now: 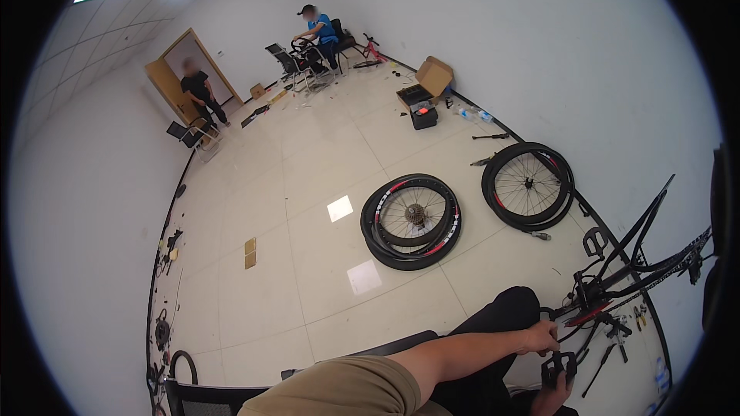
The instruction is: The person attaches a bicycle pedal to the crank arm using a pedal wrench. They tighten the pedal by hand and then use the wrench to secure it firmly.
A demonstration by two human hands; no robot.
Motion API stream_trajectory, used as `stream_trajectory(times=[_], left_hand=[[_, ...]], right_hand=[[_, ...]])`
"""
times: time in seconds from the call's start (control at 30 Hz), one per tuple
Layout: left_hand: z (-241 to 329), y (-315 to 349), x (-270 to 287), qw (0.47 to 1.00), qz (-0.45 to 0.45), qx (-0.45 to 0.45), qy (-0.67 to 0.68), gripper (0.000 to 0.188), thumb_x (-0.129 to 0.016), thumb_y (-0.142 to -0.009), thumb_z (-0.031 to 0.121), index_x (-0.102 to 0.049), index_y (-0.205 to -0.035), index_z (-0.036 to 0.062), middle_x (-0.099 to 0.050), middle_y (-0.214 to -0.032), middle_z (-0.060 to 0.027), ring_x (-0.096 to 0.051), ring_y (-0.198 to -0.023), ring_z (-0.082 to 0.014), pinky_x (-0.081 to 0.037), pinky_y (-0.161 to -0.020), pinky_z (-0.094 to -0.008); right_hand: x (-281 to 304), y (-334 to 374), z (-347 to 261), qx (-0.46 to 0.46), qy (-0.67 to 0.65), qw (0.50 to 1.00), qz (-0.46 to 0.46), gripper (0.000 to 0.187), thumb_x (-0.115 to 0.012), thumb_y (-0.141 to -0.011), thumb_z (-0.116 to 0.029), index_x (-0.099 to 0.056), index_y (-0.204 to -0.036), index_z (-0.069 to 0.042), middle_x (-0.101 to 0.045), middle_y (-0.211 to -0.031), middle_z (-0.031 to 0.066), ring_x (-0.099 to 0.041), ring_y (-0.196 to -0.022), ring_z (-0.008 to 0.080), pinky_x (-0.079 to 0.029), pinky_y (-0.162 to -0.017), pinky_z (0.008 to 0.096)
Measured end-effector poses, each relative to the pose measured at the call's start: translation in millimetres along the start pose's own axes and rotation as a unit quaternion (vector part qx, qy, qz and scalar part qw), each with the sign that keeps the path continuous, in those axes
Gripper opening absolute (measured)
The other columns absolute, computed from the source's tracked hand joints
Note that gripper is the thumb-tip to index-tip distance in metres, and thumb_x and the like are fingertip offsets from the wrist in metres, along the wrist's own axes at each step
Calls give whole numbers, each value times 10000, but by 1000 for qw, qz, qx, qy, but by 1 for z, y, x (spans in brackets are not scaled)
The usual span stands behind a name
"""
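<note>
My right hand [550, 400] is wrapped round a black bicycle pedal [549, 374], low at the right. Just above it, my left hand [541, 337] reaches across with its fingers pinched together at the pedal's upper end. What those fingers hold is too small to make out. Close beyond both hands lies a black bicycle frame [592, 293] with red parts, leaning toward the wall. Another pedal [595, 242] is on the frame's far side.
A wheel with a cassette and loose tires [412, 262] lies ahead; a second wheel [528, 225] is by the right wall. Tools [640, 316] lie beside the frame. Farther off are a cardboard box [434, 75], chairs [289, 60], a seated person [324, 31] and another person [199, 88] near the door.
</note>
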State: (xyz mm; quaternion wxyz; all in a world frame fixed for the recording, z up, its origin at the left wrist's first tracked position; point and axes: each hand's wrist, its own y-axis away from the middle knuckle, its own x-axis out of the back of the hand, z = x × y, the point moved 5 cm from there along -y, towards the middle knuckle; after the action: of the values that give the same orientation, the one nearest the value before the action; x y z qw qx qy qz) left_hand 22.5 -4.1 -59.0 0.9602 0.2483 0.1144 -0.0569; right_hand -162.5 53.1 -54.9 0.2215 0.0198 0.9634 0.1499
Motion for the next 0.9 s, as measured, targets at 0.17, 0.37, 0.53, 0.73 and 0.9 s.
stream_trajectory(times=[0.17, 0.37, 0.53, 0.73, 0.9], left_hand=[[3, 2, 0, 1000, 2, -8, -19, 219, -776, -778, 70, -574, -824, 0, -600, -720, -91, -592, -600, -164, -509, -516, -318], [0, 0, 1, 1000, 3, -7, -9, 225, -789, -766, 73, -578, -803, 3, -610, -709, -94, -594, -592, -163, -506, -515, -319], [-1, -5, 0, 1000, -1, -12, -8, 222, -784, -760, 65, -575, -802, 4, -613, -711, -97, -596, -585, -168, -511, -516, -320], [-4, -1, 4, 1000, 13, -15, -6, 224, -780, -756, 62, -577, -829, 1, -607, -723, -96, -611, -592, -174, -512, -504, -322], [4, 0, -3, 998, 38, -40, -43, 222, -767, -746, 32, -568, -824, -28, -608, -708, -118, -614, -575, -186, -502, -477, -325]], right_hand=[[1, 1, 1, -10, 5, 1000, -2, 413, -506, -1028, -119, -481, -1412, 32, -599, -1289, 242, -621, -1110, 371, -526, -941, 486], [-5, 8, -1, -30, -6, 1000, -1, 423, -496, -1038, -143, -473, -1424, 28, -584, -1314, 244, -606, -1140, 382, -507, -973, 497], [25, -12, 24, -31, -40, 999, -15, 485, -624, -967, -181, -478, -1395, -8, -603, -1212, 168, -606, -1071, 280, -508, -976, 449], [-5, -3, 12, -58, 11, 998, 1, 441, -476, -1044, -157, -456, -1431, 54, -572, -1330, 246, -597, -1156, 394, -499, -981, 495], [-3, -3, 2, -56, -9, 998, 8, 489, -533, -1011, -163, -446, -1441, 52, -581, -1318, 228, -593, -1157, 384, -493, -976, 486]])
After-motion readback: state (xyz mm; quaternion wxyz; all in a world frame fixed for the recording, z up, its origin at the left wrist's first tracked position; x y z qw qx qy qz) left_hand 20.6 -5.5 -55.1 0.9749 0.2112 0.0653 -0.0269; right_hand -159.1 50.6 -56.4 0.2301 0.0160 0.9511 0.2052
